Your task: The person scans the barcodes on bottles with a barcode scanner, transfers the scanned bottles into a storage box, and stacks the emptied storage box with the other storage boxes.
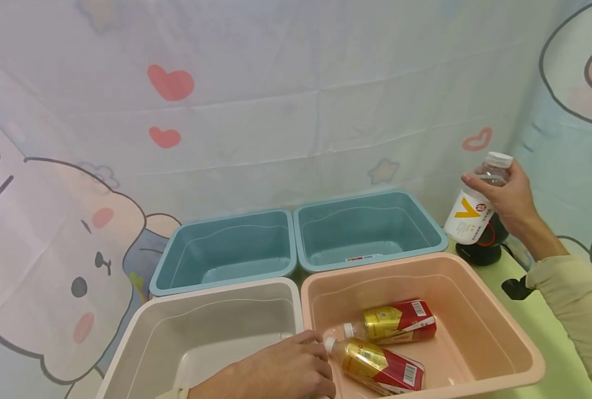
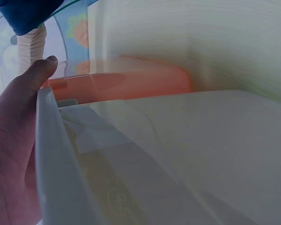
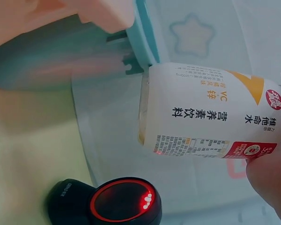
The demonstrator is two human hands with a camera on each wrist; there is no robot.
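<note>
At the right edge of the head view, the right hand [image 1: 508,199] grips a white-labelled bottle [image 1: 473,213] above a black scanner [image 3: 114,204]. At bottom centre, the left hand [image 1: 281,368] rests with relaxed fingers on the white bin [image 1: 141,327], beside the pink bin [image 1: 500,316].

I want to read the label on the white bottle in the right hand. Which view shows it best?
The right wrist view: the white bottle fills the frame, label print legible. The head view shows it small in the right hand. The left wrist view shows none of it.

White-labelled bottle [image 3: 210,112] held above red-lit scanner [image 3: 119,202].
</note>
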